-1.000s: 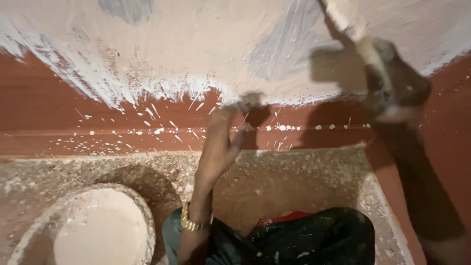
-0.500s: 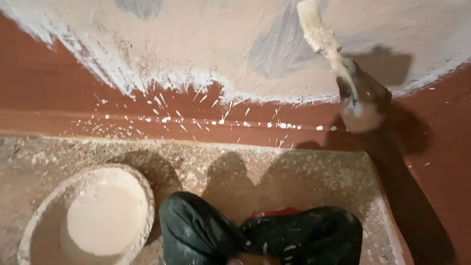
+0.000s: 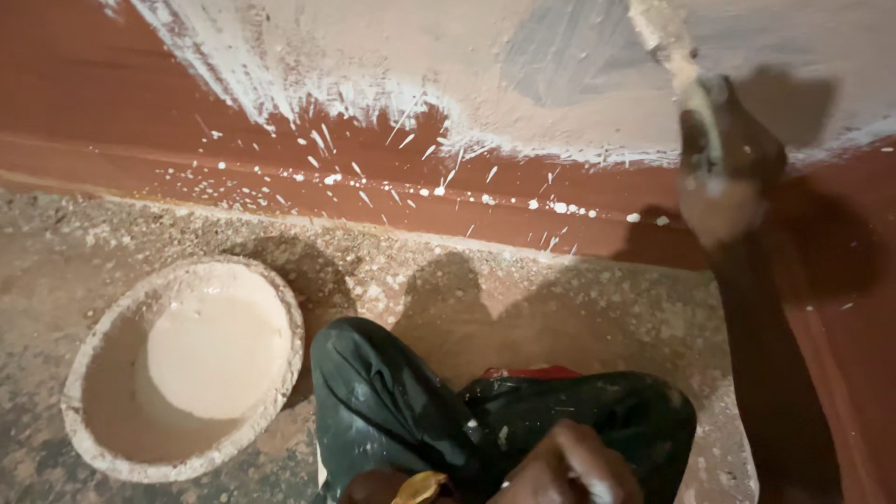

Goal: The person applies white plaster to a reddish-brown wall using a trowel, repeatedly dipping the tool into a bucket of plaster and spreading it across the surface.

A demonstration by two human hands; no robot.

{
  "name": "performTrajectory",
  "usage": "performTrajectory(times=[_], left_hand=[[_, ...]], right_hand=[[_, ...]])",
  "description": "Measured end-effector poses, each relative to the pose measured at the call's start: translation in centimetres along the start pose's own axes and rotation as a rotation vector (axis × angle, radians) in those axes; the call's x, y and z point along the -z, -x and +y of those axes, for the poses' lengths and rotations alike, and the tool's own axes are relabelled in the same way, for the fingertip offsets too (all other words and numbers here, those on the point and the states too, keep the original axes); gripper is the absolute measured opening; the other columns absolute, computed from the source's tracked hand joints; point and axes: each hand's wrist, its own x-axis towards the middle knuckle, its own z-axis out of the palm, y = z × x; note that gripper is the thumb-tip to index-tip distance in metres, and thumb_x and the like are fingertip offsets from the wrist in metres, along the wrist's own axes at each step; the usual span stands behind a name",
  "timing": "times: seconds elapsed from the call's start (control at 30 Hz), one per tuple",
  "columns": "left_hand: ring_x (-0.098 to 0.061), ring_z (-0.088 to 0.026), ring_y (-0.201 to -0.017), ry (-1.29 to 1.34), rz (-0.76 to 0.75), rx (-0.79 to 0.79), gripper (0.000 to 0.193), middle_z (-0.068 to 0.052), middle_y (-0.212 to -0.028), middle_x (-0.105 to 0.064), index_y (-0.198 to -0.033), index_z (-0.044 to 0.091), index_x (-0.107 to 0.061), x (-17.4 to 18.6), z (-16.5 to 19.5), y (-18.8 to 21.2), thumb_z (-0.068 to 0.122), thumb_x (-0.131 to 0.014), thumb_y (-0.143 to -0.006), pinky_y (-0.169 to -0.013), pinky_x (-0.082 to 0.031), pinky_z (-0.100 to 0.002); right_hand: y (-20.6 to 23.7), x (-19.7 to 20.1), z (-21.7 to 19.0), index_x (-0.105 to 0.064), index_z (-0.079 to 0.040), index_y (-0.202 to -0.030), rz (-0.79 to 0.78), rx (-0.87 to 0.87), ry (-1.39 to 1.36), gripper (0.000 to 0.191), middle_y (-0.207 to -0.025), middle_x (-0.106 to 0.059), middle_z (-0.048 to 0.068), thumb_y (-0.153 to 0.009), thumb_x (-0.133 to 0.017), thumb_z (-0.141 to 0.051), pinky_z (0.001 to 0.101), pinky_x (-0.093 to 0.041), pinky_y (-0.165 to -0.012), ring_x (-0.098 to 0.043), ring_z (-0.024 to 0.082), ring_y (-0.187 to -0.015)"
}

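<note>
Gripping a paint-caked brush [image 3: 665, 42] at upper right, the right hand [image 3: 723, 173] does best with even strokes along the whitewashed wall [image 3: 392, 47], while the left hand [image 3: 569, 467], loosely curled, rests bottom centre near the whitewash bowl [image 3: 187, 369].

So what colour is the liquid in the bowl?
Pale cream, nearly off-white, filling the round bowl; the head view shows it clearly.
</note>
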Motion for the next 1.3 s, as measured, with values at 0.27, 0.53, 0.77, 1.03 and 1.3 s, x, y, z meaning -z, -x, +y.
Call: performTrajectory(times=[0.27, 0.53, 0.77, 1.03, 1.3], left_hand=[[-0.054, -0.023, -0.083, -0.071, 0.231, -0.185, 0.018, -0.011, -0.098, -0.053, -0.1, 0.006, -0.056, 1.6, -0.4, 1.6, 0.003, -0.071, -0.09, -0.075, -0.047, -0.043], [-0.052, -0.022, -0.074, -0.164, 0.494, -0.384, 0.018, -0.01, -0.091, -0.051, -0.093, 0.005, -0.055, 3.9, -0.7, 3.3, 0.002, -0.071, -0.088, -0.068, -0.047, -0.041], [-0.051, -0.02, -0.065, -0.291, 0.688, -0.599, 0.018, -0.009, -0.084, -0.049, -0.087, 0.005, -0.053, 7.7, 1.6, 6.0, 0.001, -0.071, -0.087, -0.061, -0.047, -0.039], [-0.052, -0.021, -0.067, -0.687, 0.908, -0.7, 0.021, -0.01, -0.09, -0.049, -0.086, 0.005, -0.055, 6.8, 6.1, 6.0, -0.002, -0.074, -0.087, -0.06, -0.048, -0.039], [-0.062, -0.028, -0.068, -0.608, 0.506, -0.467, 0.039, -0.021, -0.093, -0.067, -0.085, -0.003, -0.069, 11.2, 10.3, 9.8, 0.026, -0.051, -0.104, -0.06, -0.045, -0.042]], right_hand=[[1.4, -2.0, 0.7, -0.057, 0.0, -0.145, 0.058, -0.085, 0.051, 0.032, -0.128, -0.07, 0.026, -0.115, -0.067, -0.003, 0.0388, -0.062, -0.083, -0.075, 0.033, -0.1], [1.3, -2.3, -1.0, -0.059, 0.003, -0.143, 0.032, -0.243, 0.014, 0.034, -0.115, -0.07, 0.029, -0.111, -0.066, -0.005, 0.0482, -0.058, -0.084, -0.072, 0.043, -0.098], [3.9, -4.4, 2.2, -0.057, 0.001, -0.145, 0.061, -0.184, 0.154, 0.041, -0.12, -0.068, 0.026, -0.105, -0.067, -0.003, 0.0499, -0.058, -0.09, -0.07, 0.044, -0.105], [6.0, -6.2, 2.0, -0.06, -0.001, -0.143, 0.2, -0.638, -0.775, 0.035, -0.097, -0.054, 0.005, -0.116, -0.07, -0.02, 0.0259, -0.042, -0.069, -0.05, 0.014, -0.079], [5.2, -14.6, -12.1, -0.061, -0.002, -0.144, 0.042, -0.567, -0.664, 0.038, -0.106, -0.062, 0.004, -0.116, -0.062, -0.027, 0.0217, -0.045, -0.069, -0.054, 0.009, -0.083]])
